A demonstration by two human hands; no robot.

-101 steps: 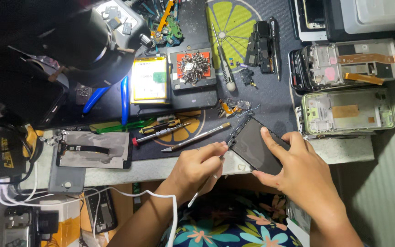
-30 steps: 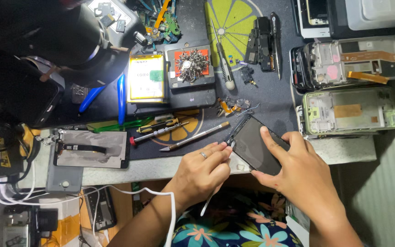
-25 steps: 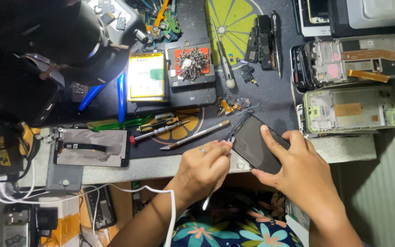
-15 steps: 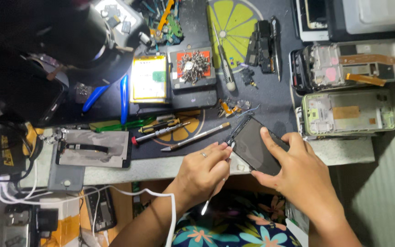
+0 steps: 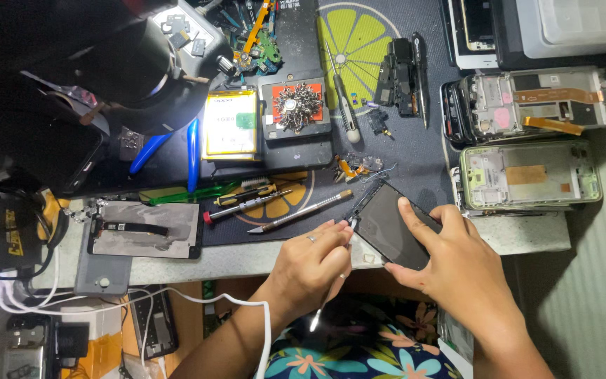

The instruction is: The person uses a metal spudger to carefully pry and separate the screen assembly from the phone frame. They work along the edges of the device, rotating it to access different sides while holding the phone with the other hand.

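At the near edge of the workbench (image 5: 527, 235), a dark phone screen (image 5: 387, 228) lies tilted, its far left corner pointing toward the mat. The right hand (image 5: 457, 270) grips it from the right, thumb under its near edge and forefinger laid flat across the glass. The left hand (image 5: 313, 263) sits just left of the screen, fingers pinched narrow around a thin tool (image 5: 331, 295) whose tip meets the screen's left edge; the tool's other end slants down toward the person's lap. A ring shows on one left finger.

Just beyond the left hand lie a craft knife (image 5: 299, 212) and a small screwdriver (image 5: 247, 205) on the dark mat (image 5: 415, 151). Far right of the screen, two opened phone frames (image 5: 531, 172) rest side by side. A yellow battery (image 5: 231, 125) lies farther back on the left.
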